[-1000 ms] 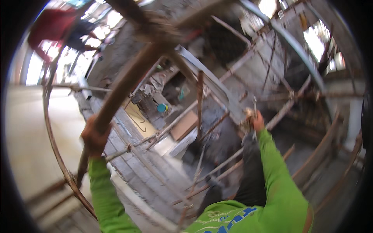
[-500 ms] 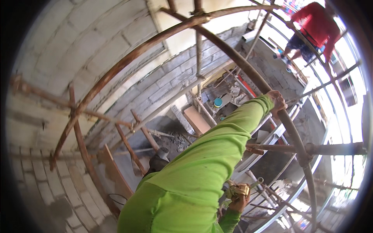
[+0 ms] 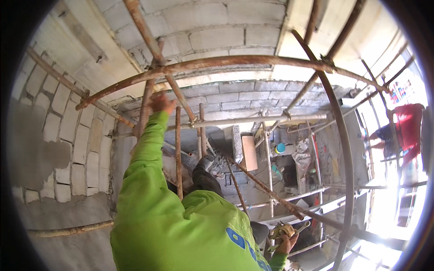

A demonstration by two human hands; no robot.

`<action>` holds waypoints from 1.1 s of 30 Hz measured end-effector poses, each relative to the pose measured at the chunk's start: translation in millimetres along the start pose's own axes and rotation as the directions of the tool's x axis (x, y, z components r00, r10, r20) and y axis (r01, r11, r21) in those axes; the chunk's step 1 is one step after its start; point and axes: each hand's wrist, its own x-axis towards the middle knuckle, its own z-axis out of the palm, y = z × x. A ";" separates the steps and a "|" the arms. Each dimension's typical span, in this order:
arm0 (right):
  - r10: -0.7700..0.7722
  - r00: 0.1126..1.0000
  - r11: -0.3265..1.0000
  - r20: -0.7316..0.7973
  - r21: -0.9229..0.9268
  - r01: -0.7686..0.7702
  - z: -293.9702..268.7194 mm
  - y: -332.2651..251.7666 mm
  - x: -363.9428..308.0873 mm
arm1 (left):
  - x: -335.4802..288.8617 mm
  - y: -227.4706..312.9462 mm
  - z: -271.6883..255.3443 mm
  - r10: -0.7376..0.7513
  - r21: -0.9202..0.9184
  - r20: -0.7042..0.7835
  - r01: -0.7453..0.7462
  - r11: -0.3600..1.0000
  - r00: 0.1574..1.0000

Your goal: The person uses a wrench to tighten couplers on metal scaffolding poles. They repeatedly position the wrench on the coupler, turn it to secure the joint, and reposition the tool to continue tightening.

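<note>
At the left, my left arm in a green sleeve reaches up. My left hand (image 3: 162, 104) is beside a rusty upright scaffold pole (image 3: 143, 110), its fingers blurred, so I cannot tell if they grip the pole. Low on the right, my right hand (image 3: 285, 244) is closed around a gold-coloured metal clamp (image 3: 281, 230). A short pale metal rod (image 3: 304, 226) sticks out beside that clamp. My dark-shod foot (image 3: 205, 162) shows below, among the poles.
A long rusty rail (image 3: 226, 62) crosses in front, and a curved pole (image 3: 347, 180) stands at the right. Block walls (image 3: 74, 135) rise at left and ahead. Below lie a brown board (image 3: 248, 152) and a blue-lidded tub (image 3: 280, 148). A person in red (image 3: 408, 126) is at far right.
My left hand has left the curved pole on the right and moved to the upright pole on the left. The view has turned left. My right hand still holds the clamp.
</note>
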 end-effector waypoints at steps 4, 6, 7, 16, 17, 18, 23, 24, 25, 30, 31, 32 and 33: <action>0.024 1.000 0.992 -0.006 -0.123 -0.025 70.4 -39.4 20.0 | -9.9 -118.4 31.4 -0.236 -0.089 0.423 0.299 0.950 0.875; 0.021 0.997 0.991 0.076 -0.135 -0.011 111.1 -56.3 25.3 | -21.1 -129.0 36.6 -0.216 -0.158 0.491 0.330 0.931 0.844; 0.041 0.998 0.983 0.037 -0.180 -0.034 132.7 -64.1 29.9 | -22.2 -126.4 39.9 -0.212 -0.161 0.445 0.311 0.937 0.870; -0.108 0.931 0.932 0.347 -0.291 0.217 213.5 -116.3 0.0 | -27.6 -115.5 41.1 -0.189 -0.213 0.351 0.275 0.938 0.917; -0.155 0.915 0.886 0.372 -0.358 0.295 218.3 -121.9 -2.5 | -28.8 -115.4 38.8 -0.191 -0.218 0.320 0.269 0.938 0.928; -0.153 0.927 0.912 0.342 -0.313 0.266 225.4 -124.9 -4.0 | -28.5 -114.8 35.0 -0.182 -0.257 0.242 0.243 0.935 0.953; 0.083 0.954 0.983 0.287 -0.180 -0.031 281.2 -142.2 3.9 | -20.3 -110.7 10.2 -0.254 -0.225 0.433 0.376 0.899 0.865; 0.106 0.957 0.978 0.270 -0.204 -0.051 293.5 -143.3 6.4 | -19.5 -111.0 6.0 -0.261 -0.207 0.458 0.388 0.898 0.849; 0.101 0.942 0.973 0.321 -0.229 -0.027 309.9 -139.3 12.0 | -18.3 -112.4 3.3 -0.265 -0.189 0.514 0.409 0.893 0.816; -0.048 0.809 0.768 0.586 -0.496 0.405 391.6 -123.3 45.1 | -25.8 -117.1 10.6 -0.210 -0.396 0.472 0.419 0.817 0.856; 0.106 0.844 0.878 0.525 -0.449 0.169 409.5 -125.1 50.6 | -27.4 -118.4 12.5 -0.213 -0.421 0.469 0.429 0.800 0.857; 0.249 0.816 0.935 0.522 -0.349 -0.063 431.0 -125.4 56.5 | -29.5 -119.1 14.1 -0.232 -0.456 0.427 0.429 0.780 0.874; 0.237 0.809 0.924 0.538 -0.382 -0.017 453.7 -122.6 60.0 | -31.5 -119.0 14.0 -0.199 -0.489 0.313 0.337 0.804 0.929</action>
